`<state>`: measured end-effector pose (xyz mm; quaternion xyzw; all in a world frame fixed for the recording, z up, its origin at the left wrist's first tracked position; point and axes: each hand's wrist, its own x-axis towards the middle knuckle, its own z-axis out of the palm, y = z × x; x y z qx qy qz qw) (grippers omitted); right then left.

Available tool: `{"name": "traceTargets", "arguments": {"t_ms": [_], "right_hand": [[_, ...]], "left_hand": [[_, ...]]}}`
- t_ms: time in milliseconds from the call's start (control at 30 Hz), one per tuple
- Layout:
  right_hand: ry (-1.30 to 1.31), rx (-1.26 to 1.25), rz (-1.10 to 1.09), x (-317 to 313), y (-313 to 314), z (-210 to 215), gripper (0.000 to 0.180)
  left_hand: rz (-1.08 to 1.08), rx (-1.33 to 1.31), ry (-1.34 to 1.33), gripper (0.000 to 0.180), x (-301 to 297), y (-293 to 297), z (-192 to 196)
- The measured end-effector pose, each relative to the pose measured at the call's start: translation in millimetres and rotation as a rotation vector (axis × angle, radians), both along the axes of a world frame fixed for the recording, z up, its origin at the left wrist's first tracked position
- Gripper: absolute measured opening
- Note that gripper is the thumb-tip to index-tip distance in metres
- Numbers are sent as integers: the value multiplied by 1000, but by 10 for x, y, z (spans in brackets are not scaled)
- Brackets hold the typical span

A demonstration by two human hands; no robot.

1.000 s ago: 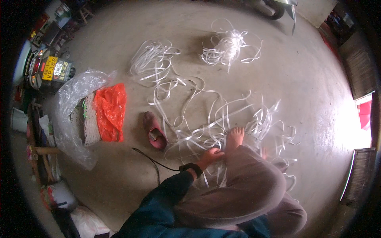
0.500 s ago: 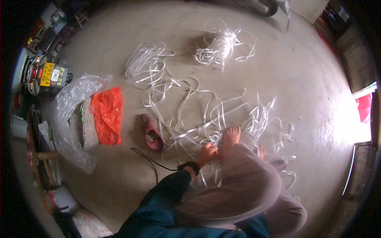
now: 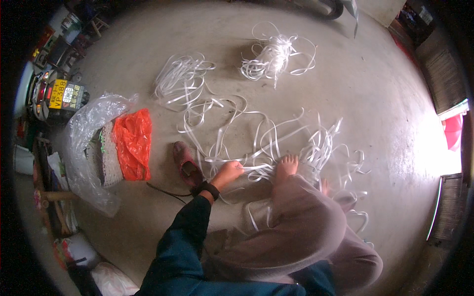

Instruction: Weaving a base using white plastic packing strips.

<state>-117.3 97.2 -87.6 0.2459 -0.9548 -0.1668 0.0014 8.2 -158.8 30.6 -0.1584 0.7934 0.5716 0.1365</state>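
Observation:
My left hand (image 3: 231, 171), with a black band on its wrist, pinches a flat white plastic strap (image 3: 256, 166). The strap runs right from my fingers to my bare foot (image 3: 288, 166). Loose loops of the same strap lie around that foot, bunched thickest just to its right (image 3: 318, 148). A pink shoe (image 3: 186, 165) lies left of my hand, close to the wrist. My right hand does not show; my bent legs hide that side. A patch of skin (image 3: 324, 186) beside the knee is too little to identify.
Farther off lie a loose strap coil (image 3: 180, 79) and a tied strap bundle (image 3: 271, 56). To the left are a clear plastic bag (image 3: 81, 138), a red plastic bag (image 3: 133, 143) and a parked motorbike (image 3: 59, 96). A wheel (image 3: 331, 7) stands at the far edge.
My left hand has moved left, away from my foot, drawing the strap out with it. The dark cord near my wrist has shifted left too. My foot stays in place.

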Motion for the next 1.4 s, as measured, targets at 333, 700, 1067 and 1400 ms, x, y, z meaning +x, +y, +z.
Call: {"name": "traceTargets", "arguments": {"t_ms": [333, 700, 1067, 1400], "right_hand": [[-24, -59, -185, 34, -45, 78, 42], [-146, -299, -203, 25, 132, 419, 36], [-756, -942, -18, 2525, 990, 1551, 21], [-1011, -279, 121, 2445, 718, 1785, 15]], "left_hand": [[-55, -62, 36, 15, 7, -426, 255], [-96, -190, -49, 28, 37, -800, 672], [67, -128, -28, 19, 398, -1467, 920], [10, -184, -135, 18, 561, -1184, 958]]}}
